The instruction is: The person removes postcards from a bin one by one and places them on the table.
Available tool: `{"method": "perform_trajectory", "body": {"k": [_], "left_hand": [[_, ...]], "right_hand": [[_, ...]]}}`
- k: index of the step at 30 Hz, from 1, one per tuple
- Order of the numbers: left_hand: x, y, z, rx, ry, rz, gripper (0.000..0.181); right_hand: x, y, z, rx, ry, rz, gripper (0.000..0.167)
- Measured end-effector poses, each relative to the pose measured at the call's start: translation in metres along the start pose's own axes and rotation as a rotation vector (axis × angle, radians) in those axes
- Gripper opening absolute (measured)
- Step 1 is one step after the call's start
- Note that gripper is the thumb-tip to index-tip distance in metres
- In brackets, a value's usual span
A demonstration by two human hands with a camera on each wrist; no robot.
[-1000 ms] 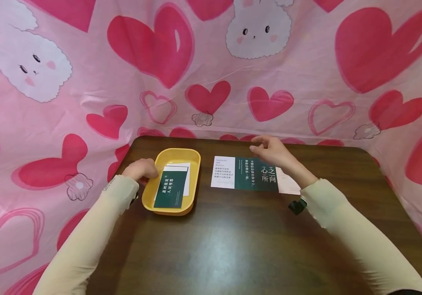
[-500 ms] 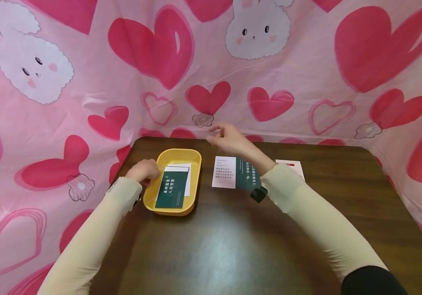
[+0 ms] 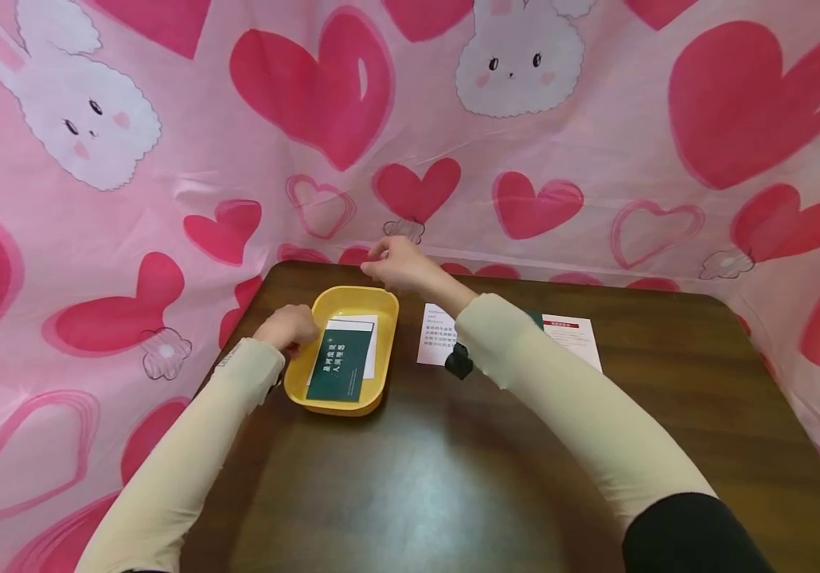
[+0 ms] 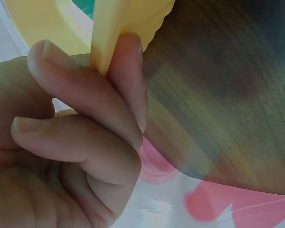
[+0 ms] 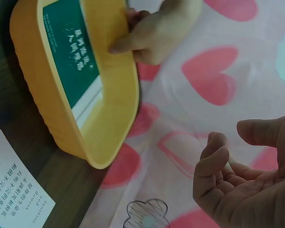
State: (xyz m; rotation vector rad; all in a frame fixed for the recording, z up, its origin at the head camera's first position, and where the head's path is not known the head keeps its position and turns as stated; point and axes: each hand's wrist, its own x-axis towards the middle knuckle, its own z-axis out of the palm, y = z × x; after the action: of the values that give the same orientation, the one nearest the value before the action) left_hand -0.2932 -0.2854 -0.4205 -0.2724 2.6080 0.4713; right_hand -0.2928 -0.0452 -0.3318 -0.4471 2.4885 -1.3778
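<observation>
My left hand (image 3: pixel 288 326) grips the left rim of a yellow plastic tray (image 3: pixel 349 302). In the left wrist view its thumb and fingers (image 4: pixel 85 85) pinch the tray wall (image 4: pixel 104 42) from both sides. Inside the tray lies a dark green card (image 3: pixel 340 368) with white lettering, on top of a white card (image 3: pixel 369 358). My right hand (image 3: pixel 406 267) hovers beyond the tray's back right corner, fingers loosely curled and holding nothing. The right wrist view shows that hand (image 5: pixel 242 175) apart from the tray (image 5: pixel 114 118).
Right of the tray, a printed white card (image 3: pixel 436 326) and a white card with a red strip (image 3: pixel 576 338) lie on the dark wooden table (image 3: pixel 410 477). My right forearm hides most of the green between them. A pink heart-patterned cloth (image 3: pixel 310 79) hangs round the table.
My right hand has swung left from above the loose cards to behind the tray, uncovering the red-strip card. The left hand stays on the tray rim. The view has shifted slightly.
</observation>
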Motion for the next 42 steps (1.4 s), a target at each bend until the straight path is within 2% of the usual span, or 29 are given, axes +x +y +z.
{"method": "perform_trajectory", "body": {"k": [4,6,10,16,20,23,28,33,36,39,40,42], "left_hand": [[0.000,0.003,0.001,-0.026,-0.004,-0.008,0.038],[0.001,0.003,0.000,-0.031,-0.005,-0.014,0.038],[0.002,0.003,-0.001,-0.039,-0.011,-0.019,0.037],[0.003,0.002,-0.003,-0.032,-0.016,-0.018,0.035],[0.004,0.003,-0.002,-0.026,-0.005,-0.007,0.036],[0.003,0.003,0.002,-0.027,-0.006,0.006,0.037],[0.002,0.000,0.008,-0.029,-0.018,0.011,0.036],[0.005,-0.002,0.007,-0.017,0.000,0.030,0.035],[0.006,-0.002,0.004,-0.006,0.004,0.031,0.035],[0.006,-0.002,0.003,0.008,0.002,0.028,0.034],[0.006,-0.002,0.002,0.012,0.002,0.029,0.034],[0.006,-0.003,0.001,0.040,0.005,0.045,0.032]], "right_hand": [[0.009,-0.006,0.015,-0.123,-0.059,0.030,0.043],[0.014,-0.008,0.024,-0.181,-0.084,0.053,0.038],[0.020,-0.009,0.039,-0.224,-0.129,0.127,0.031],[0.028,-0.004,0.053,-0.189,-0.165,0.200,0.033],[0.034,0.008,0.064,-0.168,-0.157,0.243,0.027],[0.035,0.019,0.075,-0.126,-0.195,0.296,0.025],[0.030,0.028,0.093,0.010,-0.292,0.373,0.038],[0.030,0.025,0.101,0.062,-0.251,0.428,0.045],[0.032,0.019,0.101,0.070,-0.226,0.514,0.057],[0.034,0.015,0.100,0.059,-0.244,0.624,0.064],[0.034,0.014,0.101,0.058,-0.251,0.655,0.064],[0.035,0.014,0.102,0.072,-0.281,0.692,0.052]]}}
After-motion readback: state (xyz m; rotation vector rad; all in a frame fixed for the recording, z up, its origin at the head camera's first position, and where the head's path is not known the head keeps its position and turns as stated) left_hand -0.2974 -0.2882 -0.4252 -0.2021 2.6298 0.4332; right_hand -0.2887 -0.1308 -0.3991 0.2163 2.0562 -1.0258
